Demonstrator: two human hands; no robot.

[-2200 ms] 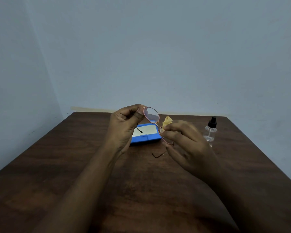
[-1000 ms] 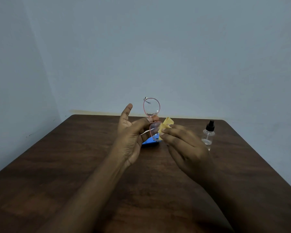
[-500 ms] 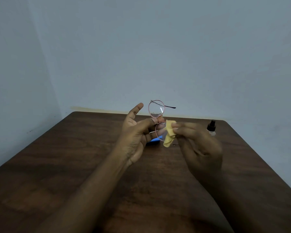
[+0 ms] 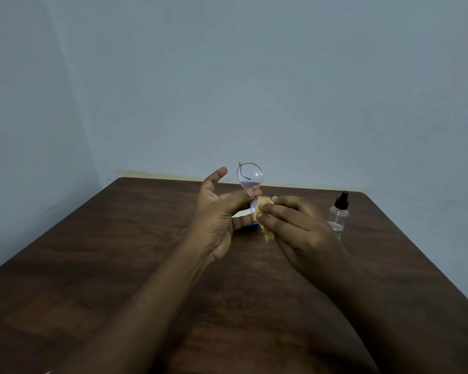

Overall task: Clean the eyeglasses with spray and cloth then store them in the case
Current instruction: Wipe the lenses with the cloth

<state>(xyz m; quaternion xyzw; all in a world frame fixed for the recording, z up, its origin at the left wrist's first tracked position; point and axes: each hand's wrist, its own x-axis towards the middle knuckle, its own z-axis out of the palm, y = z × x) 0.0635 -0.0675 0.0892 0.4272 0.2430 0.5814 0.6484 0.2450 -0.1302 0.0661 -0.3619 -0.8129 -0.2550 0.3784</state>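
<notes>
The person's two arms are bare all the way from the bottom edge of the frame to the hands. The left arm (image 4: 152, 300) fills the lower middle and the right arm (image 4: 384, 319) fills the lower right. The left hand (image 4: 216, 220) and right hand (image 4: 300, 228), near the middle, are bare too. The left hand has a short thumbnail (image 4: 250, 194).

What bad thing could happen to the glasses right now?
The left hand pinches the eyeglasses only near the bridge, so a hard rub from the cloth in the right hand might twist the thin frame or drop it onto the table. The spray bottle stands close beside the right hand; a wide swing could tip it.
</notes>
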